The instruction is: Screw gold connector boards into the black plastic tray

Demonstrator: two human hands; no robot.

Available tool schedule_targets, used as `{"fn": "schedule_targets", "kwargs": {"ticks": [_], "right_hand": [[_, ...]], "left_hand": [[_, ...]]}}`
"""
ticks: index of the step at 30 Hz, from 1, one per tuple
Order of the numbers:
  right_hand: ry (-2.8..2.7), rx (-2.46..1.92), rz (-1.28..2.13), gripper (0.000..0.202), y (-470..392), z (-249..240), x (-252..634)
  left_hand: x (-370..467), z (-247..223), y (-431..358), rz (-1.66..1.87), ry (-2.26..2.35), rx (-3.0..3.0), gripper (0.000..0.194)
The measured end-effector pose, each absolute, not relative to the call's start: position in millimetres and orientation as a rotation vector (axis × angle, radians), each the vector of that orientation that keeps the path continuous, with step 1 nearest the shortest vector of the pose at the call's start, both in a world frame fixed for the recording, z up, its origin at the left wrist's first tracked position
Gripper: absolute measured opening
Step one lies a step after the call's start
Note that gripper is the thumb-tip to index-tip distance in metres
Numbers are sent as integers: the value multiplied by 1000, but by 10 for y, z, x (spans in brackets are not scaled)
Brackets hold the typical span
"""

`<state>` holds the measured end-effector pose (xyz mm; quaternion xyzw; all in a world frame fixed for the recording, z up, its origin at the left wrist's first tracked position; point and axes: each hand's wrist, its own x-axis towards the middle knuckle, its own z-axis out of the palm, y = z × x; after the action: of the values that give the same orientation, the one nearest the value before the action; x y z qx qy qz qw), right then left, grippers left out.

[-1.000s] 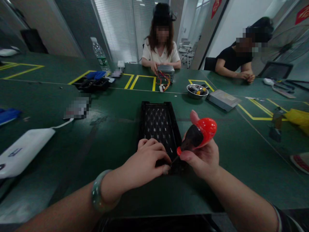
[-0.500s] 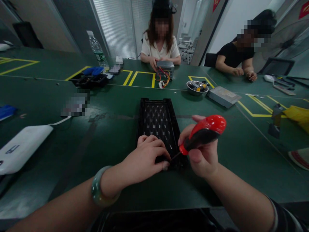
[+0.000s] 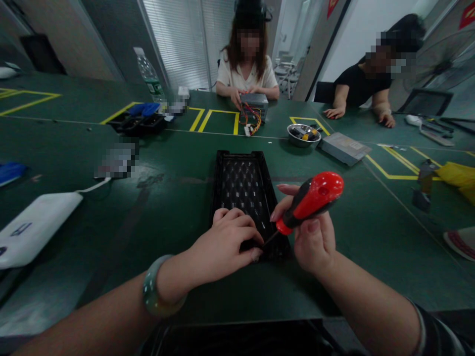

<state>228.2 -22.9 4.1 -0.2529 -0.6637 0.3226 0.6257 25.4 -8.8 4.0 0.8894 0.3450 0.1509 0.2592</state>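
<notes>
A long black plastic panel (image 3: 241,180) with a raised mesh pattern lies on the green table in front of me. Over its near end curls my left hand (image 3: 222,240), with thumb and fingers closed around a dark part of it near the right corner. My right hand (image 3: 313,244) grips a red and black screwdriver (image 3: 313,198) by its handle, tilted down to the left. Its thin shaft reaches the panel beside my left fingertips. Exactly what the tip touches is hidden.
Beyond the panel stand a metal bowl of small parts (image 3: 303,136) and a flat grey metal box (image 3: 345,148). To the left are a white power bank (image 3: 40,225) and a black tray (image 3: 137,122). Across the table, one person handles a power supply unit (image 3: 254,105); another sits right.
The screwdriver handle has turned slightly and shifted a little left, and my right fingers have changed their hold. My left hand stays nearly still. The right-hand co-worker's hands have moved apart.
</notes>
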Motion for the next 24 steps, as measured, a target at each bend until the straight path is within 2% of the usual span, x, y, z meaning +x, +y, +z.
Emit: {"fn": "schedule_targets", "kwargs": {"ticks": [5, 8, 13, 24], "right_hand": [[-1637, -765, 650, 52, -233, 79, 2310], [-1616, -809, 605, 48, -236, 84, 2317], [-1653, -763, 610, 59, -234, 104, 2320], [-1556, -824, 732, 62, -248, 167, 2293]], "left_hand": [[269, 49, -88, 401, 941, 2415, 10], [275, 53, -87, 403, 942, 2407, 13], [270, 48, -93, 399, 937, 2407, 10], [257, 22, -84, 411, 930, 2419, 10]]}}
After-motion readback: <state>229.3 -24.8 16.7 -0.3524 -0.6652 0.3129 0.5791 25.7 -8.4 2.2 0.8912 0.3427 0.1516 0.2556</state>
